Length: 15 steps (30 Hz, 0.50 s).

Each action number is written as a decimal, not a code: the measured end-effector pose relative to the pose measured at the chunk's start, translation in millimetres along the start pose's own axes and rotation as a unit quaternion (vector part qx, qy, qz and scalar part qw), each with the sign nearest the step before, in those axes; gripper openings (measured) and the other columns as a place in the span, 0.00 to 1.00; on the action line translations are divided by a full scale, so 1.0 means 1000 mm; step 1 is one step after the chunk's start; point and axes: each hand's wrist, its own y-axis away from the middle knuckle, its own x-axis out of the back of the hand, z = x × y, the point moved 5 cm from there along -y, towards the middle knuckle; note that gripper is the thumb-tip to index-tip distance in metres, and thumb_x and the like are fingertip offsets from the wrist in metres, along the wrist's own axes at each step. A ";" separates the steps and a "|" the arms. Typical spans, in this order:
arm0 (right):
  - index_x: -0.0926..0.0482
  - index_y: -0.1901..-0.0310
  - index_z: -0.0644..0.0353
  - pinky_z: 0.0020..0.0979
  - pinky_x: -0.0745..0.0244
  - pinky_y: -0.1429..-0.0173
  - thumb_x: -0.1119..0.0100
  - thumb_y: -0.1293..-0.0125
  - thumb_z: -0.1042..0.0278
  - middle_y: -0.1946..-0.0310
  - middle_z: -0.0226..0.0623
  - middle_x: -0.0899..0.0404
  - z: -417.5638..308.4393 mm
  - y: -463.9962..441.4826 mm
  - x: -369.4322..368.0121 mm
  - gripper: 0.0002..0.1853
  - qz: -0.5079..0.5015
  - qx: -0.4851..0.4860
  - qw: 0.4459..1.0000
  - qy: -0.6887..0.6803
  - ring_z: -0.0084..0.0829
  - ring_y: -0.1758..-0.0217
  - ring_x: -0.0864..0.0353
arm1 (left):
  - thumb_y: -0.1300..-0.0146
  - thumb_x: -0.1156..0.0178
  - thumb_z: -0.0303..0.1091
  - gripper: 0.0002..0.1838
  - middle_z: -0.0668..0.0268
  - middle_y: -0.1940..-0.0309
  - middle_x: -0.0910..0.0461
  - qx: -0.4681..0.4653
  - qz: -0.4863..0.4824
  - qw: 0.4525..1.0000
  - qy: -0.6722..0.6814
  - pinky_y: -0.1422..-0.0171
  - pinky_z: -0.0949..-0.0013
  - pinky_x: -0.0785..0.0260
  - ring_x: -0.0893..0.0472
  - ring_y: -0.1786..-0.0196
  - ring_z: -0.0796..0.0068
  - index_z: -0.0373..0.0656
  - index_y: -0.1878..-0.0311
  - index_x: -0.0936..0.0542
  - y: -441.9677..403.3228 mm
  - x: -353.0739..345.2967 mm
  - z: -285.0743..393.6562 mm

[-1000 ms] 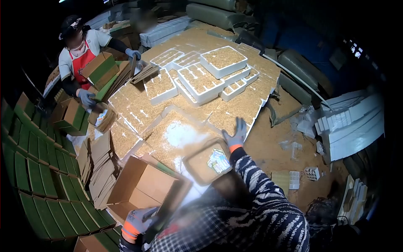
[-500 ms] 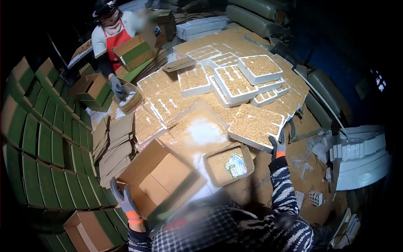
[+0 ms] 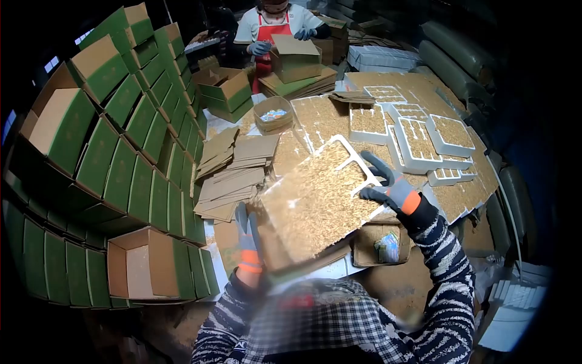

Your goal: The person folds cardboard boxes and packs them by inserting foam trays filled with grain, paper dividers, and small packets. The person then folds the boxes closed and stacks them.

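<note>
A white foam tray (image 3: 324,197) full of golden-brown flakes hangs tilted in front of me, slightly blurred. My right hand (image 3: 388,185), in a grey glove with an orange cuff, grips its right rim, thumb and fingers apart around the edge. Beneath the tray is an open cardboard box (image 3: 276,246), mostly hidden by it. My left hand (image 3: 247,236), gloved alike, holds the box's left wall with the fingers pointing up. To the right of the box, a small carton (image 3: 359,247) contains colourful packets (image 3: 388,247).
Green cardboard boxes (image 3: 124,182) are stacked high on the left. Flat cardboard sheets (image 3: 233,176) lie beside them. More filled foam trays (image 3: 418,142) stand on the table at right. Across the table, a person in a red apron (image 3: 276,33) handles a box (image 3: 297,64).
My right hand has brought the foam tray from the right over the cardboard box and tilted it. The view has turned left. The other person has moved a hand from the packets to a box.
</note>
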 end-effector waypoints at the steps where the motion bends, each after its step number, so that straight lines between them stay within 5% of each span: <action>1: 0.41 0.23 0.53 0.30 0.26 0.40 0.22 0.45 0.63 0.34 0.44 0.28 -0.006 -0.007 -0.020 0.50 -0.025 -0.038 0.999 0.006 0.28 0.41 0.22 | 0.23 0.50 0.43 0.34 0.53 0.22 0.45 0.016 0.003 0.998 0.055 0.20 0.63 0.51 0.43 0.22 0.61 0.34 0.23 0.45 0.001 0.002 0.000; 6: 0.49 0.21 0.52 0.34 0.50 0.20 0.30 0.42 0.61 0.21 0.49 0.49 0.056 -0.032 -0.109 0.50 -0.105 0.066 0.991 0.052 0.39 0.18 0.49 | 0.20 0.56 0.47 0.34 0.56 0.29 0.35 0.026 -0.002 0.991 0.133 0.24 0.64 0.40 0.32 0.30 0.64 0.40 0.20 0.51 -0.002 0.027 0.003; 7: 0.50 0.21 0.53 0.36 0.45 0.21 0.33 0.40 0.62 0.22 0.50 0.47 0.062 -0.030 -0.114 0.48 -0.086 0.099 0.988 0.082 0.44 0.20 0.45 | 0.20 0.57 0.45 0.33 0.58 0.31 0.33 0.058 -0.066 0.977 0.195 0.31 0.65 0.32 0.27 0.34 0.66 0.43 0.20 0.52 -0.003 0.037 -0.002; 9: 0.52 0.21 0.53 0.39 0.35 0.28 0.36 0.38 0.64 0.28 0.57 0.37 0.065 -0.026 -0.113 0.47 -0.119 0.012 0.983 0.138 0.51 0.28 0.32 | 0.20 0.56 0.44 0.30 0.57 0.30 0.36 0.120 -0.041 0.986 0.108 0.29 0.66 0.36 0.32 0.32 0.69 0.44 0.21 0.46 -0.026 0.076 -0.017; 12: 0.56 0.22 0.56 0.44 0.25 0.41 0.38 0.36 0.64 0.50 0.60 0.19 0.065 -0.017 -0.116 0.47 -0.152 -0.108 0.945 0.268 0.57 0.50 0.18 | 0.31 0.40 0.40 0.36 0.54 0.29 0.35 -0.018 -0.008 0.961 -0.277 0.27 0.60 0.38 0.31 0.31 0.59 0.45 0.23 0.40 -0.095 0.118 -0.055; 15: 0.24 0.44 0.63 0.44 0.23 0.45 0.46 0.30 0.56 0.53 0.55 0.17 0.078 -0.013 -0.134 0.21 -0.264 -0.044 0.830 0.489 0.50 0.50 0.16 | 0.42 0.32 0.42 0.43 0.52 0.24 0.41 -0.074 0.010 0.847 -0.527 0.20 0.53 0.48 0.42 0.24 0.44 0.47 0.24 0.38 -0.169 0.134 -0.109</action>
